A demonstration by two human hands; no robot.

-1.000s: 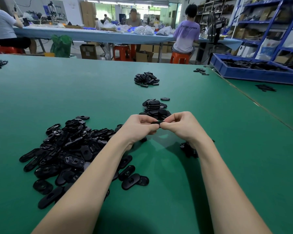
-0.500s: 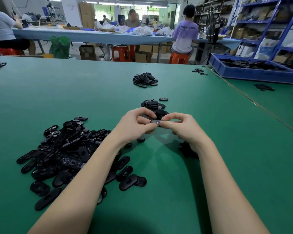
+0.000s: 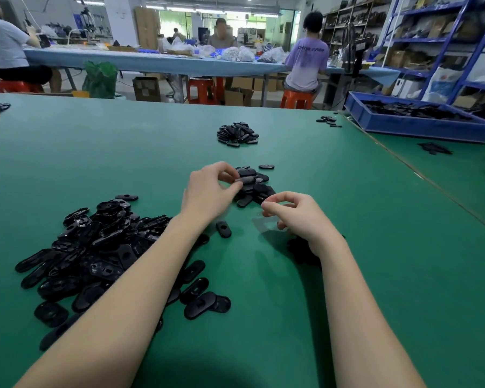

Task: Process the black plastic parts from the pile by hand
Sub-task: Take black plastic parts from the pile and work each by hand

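**Left hand holds one part over the small stack**

While a green surface (image 3: 347,247) fills most of the view, the biggest thing on it is the pile (image 3: 95,253) of black parts at 8 o'clock, partly under the left forearm. A blue bin (image 3: 415,127) of dark pieces sits at 2 o'clock. A far heap (image 3: 237,133) lies at 12 o'clock, well apart from the hands. A small stack (image 3: 256,190) lies just past centre. The left hand (image 3: 207,194) is at the stack's left edge, its grip narrow, pinching one part (image 3: 245,179) between thumb and fingertips. The right hand (image 3: 300,217), at 3 o'clock of the left and apart from it, has curled fingers; whether its grip holds anything I cannot tell. A single part (image 3: 223,229) lies flat between the wrists.
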